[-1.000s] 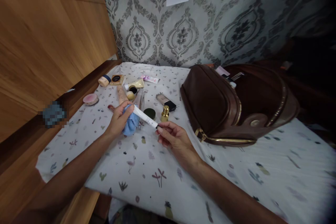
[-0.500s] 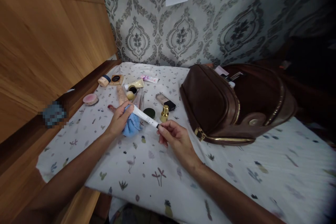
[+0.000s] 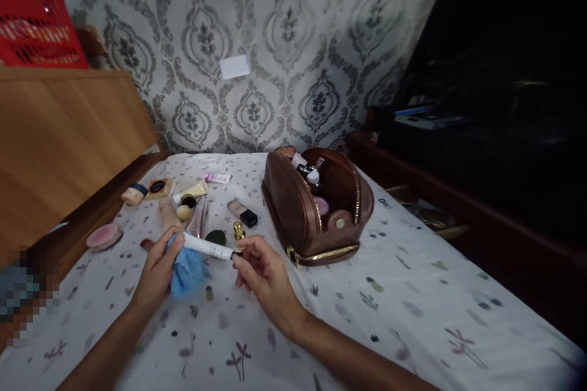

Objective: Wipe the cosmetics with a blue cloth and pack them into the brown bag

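Observation:
A slim white tube (image 3: 208, 248) with a dark cap is stretched between my two hands. My left hand (image 3: 160, 259) pinches its left end through a light blue cloth (image 3: 187, 272), which hangs below the fingers. The fingertips of my right hand (image 3: 261, 272) close on the dark cap end. Just behind the tube stand a gold-topped bottle (image 3: 238, 230) and a dark round lid (image 3: 215, 237). Beyond them lie a foundation bottle with a black cap (image 3: 242, 212), a cream tube (image 3: 195, 189) and a beige tube (image 3: 169, 214).
An unzipped brown cosmetic bag (image 3: 293, 208) with items inside stands to the right on the patterned sheet (image 3: 367, 336). A pink round compact (image 3: 104, 236) lies at the left edge. A wooden cabinet (image 3: 68, 128) carries a red basket (image 3: 41, 24). A dark screen-like panel is at far right.
The view has swung up and to the right, so hands, bag and cosmetics appear lower and further left. Both hands keep their hold on the white tube.

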`<state>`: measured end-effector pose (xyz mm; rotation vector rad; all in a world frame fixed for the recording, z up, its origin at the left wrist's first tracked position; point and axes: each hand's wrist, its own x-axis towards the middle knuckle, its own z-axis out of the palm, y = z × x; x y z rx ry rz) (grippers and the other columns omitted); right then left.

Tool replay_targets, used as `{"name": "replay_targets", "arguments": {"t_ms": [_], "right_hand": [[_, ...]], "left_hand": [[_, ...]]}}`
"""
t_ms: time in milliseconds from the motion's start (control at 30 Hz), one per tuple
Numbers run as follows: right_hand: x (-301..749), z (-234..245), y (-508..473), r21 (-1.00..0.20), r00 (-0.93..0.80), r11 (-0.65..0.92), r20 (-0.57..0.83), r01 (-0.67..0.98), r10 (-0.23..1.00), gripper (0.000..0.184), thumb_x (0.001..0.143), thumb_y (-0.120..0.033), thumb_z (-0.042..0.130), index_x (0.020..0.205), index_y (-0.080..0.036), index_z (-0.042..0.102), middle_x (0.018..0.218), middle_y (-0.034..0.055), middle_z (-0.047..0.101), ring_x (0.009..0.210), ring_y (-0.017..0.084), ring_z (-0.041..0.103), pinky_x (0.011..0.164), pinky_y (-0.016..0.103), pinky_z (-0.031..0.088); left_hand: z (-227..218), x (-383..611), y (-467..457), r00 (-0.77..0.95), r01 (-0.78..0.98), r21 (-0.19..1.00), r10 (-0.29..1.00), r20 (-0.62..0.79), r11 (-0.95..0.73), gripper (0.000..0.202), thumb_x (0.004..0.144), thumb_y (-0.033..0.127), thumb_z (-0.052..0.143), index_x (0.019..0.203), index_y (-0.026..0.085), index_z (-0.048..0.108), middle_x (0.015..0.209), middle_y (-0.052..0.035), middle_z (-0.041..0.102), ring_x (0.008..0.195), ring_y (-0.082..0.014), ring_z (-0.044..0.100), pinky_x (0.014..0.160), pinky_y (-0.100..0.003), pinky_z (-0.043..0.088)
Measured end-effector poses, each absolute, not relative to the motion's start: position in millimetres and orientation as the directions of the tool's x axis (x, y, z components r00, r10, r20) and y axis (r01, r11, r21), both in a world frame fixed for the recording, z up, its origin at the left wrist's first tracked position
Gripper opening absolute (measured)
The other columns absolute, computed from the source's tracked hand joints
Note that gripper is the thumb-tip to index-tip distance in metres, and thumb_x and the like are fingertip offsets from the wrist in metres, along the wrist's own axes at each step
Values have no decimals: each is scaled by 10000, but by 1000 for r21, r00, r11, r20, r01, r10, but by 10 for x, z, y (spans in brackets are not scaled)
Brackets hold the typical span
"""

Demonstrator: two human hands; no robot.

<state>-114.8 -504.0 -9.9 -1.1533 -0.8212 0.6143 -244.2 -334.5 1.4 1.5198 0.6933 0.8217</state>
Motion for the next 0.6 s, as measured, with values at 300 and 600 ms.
{"name": "replay_targets", "arguments": {"t_ms": [300, 600], "right_hand": [[-912, 167, -5808, -818, 594, 321, 570, 478, 568, 54, 930, -237, 598, 921, -212, 644, 657, -36, 591, 584, 104, 580, 565, 212, 471], [-499, 348, -6371, -839, 762, 248, 543, 484, 353, 141, 936, -283, 632, 1049, -222, 691, 662, -16, 649, 518, 110, 573, 449, 212, 460]], "left_hand": [[171, -2097, -3958, 607, 53, 997, 791, -83, 63, 642, 623, 715, 779, 967, 198, 614, 597, 77, 459, 509, -84, 394, 453, -162, 357], [300, -1665, -4435, 877, 43, 943, 464, 122, -330, 395, 937, 566, 533, 823, 191, 584, 629, 47, 424, 575, -105, 419, 527, -188, 365]]}}
